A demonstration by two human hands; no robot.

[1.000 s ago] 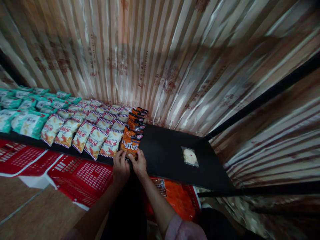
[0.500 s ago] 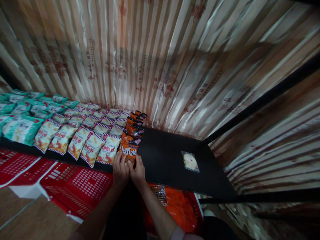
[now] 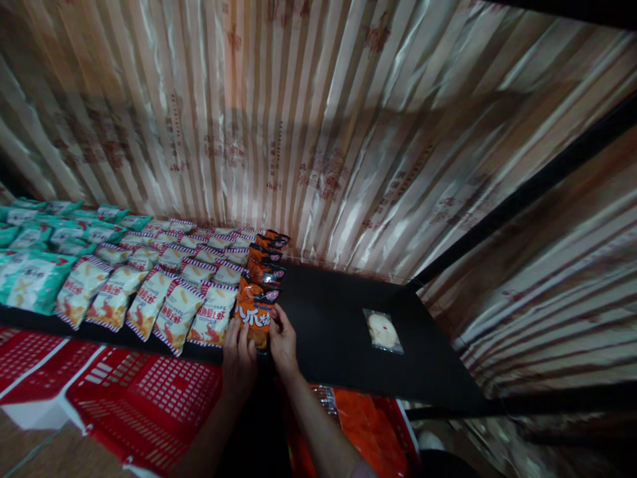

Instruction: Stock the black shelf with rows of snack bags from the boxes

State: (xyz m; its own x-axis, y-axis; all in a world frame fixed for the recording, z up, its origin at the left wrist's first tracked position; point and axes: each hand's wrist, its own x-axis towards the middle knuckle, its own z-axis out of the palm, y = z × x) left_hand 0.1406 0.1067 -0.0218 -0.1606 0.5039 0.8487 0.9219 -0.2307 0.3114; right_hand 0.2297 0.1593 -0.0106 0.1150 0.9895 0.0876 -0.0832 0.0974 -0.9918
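Orange snack bags stand in a short column on the black shelf (image 3: 328, 332), the front orange bag (image 3: 256, 312) leaning against those behind. My left hand (image 3: 239, 352) touches the lower left of this front bag with bent fingers. On its right edge, my right hand (image 3: 283, 338) rests with fingers curled, so the bag sits between both hands. Directly left are rows of white shrimp snack bags (image 3: 213, 315) with striped edges. Farther left lie several teal bags (image 3: 42, 279).
A small clear packet (image 3: 383, 330) with a pale item lies on the shelf's right part. Below are red baskets (image 3: 144, 398) and a basket holding orange packages (image 3: 368, 425). Striped curtain (image 3: 308, 133) hangs behind; a black post (image 3: 527, 192) slants at right.
My hands have moved apart at the bottom of the front orange bag, my right hand shifting to its right edge. The view has shifted slightly, with the shelf lower.
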